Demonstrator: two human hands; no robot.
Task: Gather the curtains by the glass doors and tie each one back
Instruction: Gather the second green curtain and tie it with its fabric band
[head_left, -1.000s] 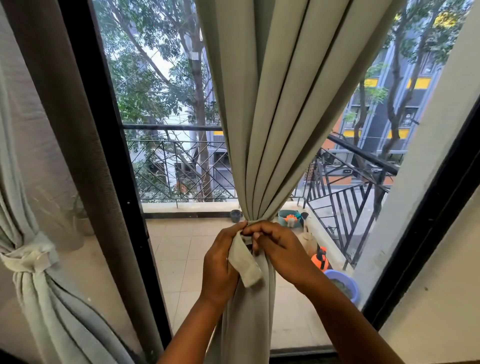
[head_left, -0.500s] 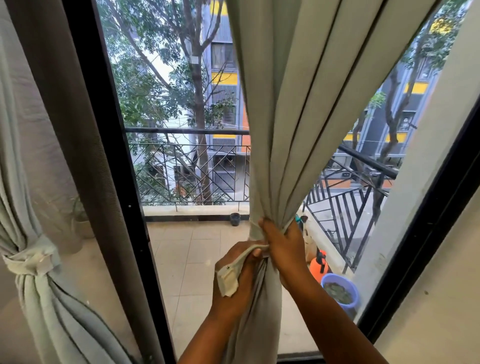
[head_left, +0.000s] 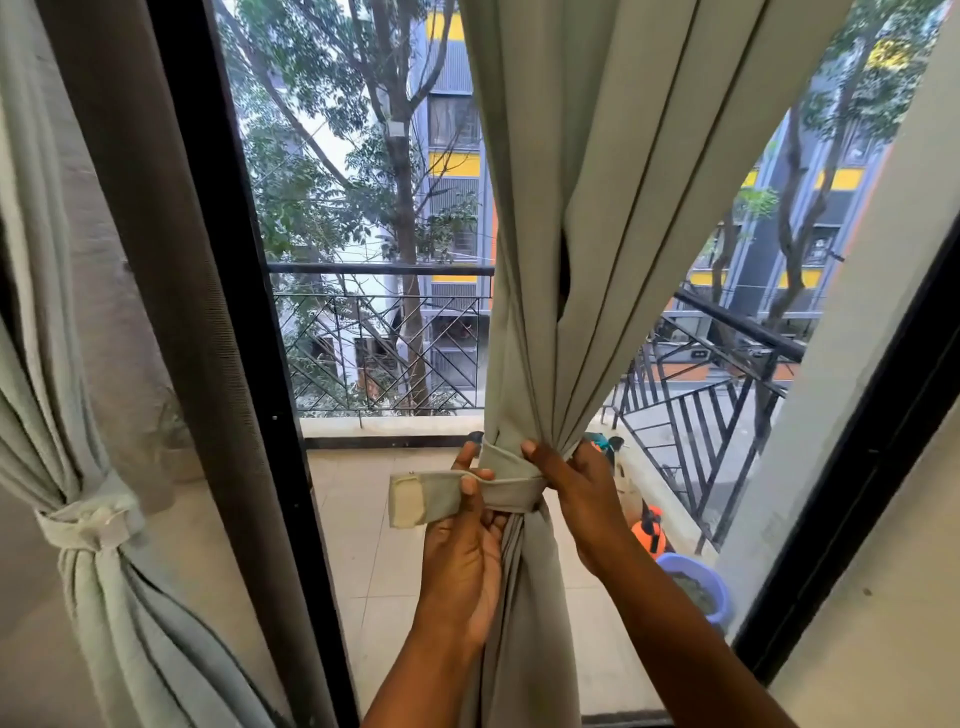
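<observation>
Matt woven cloth: right curtain (head_left: 597, 208), tie-back strap (head_left: 441, 493) with rough cream fastening patch (head_left: 408, 500). Black metal railing (head_left: 384, 332). Glossy floor tiles (head_left: 374, 545).

Soft daylight enters through the far glass doors (head_left: 395, 260); the near interior is dimmer, and straight edges bow.

Home: curtained glass doors (head_left: 363, 519), balcony (head_left: 389, 597)

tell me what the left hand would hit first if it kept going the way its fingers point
Likely the tie-back strap it already pinches on the gathered curtain; beyond that, the glass door, though depth is unclear. The left hand points up and forward.
</observation>
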